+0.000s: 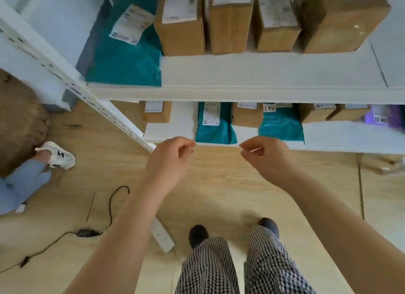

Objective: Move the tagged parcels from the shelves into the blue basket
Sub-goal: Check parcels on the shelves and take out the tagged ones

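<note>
Left hand [169, 156] and right hand [266, 156] hover with fingers loosely curled, each grip empty, just before a teal parcel [215, 127] on the lower shelf [341, 138].

We see four brown boxes [182, 21] on the top shelf [263, 74] and one teal bag [127, 61]. Below sit five brown boxes [156, 111], two teal bags [215, 127] and one purple bag [385, 118].

Handwritten "朝" on a teal mailer's tag [269, 108]; other labels illegible.
</note>
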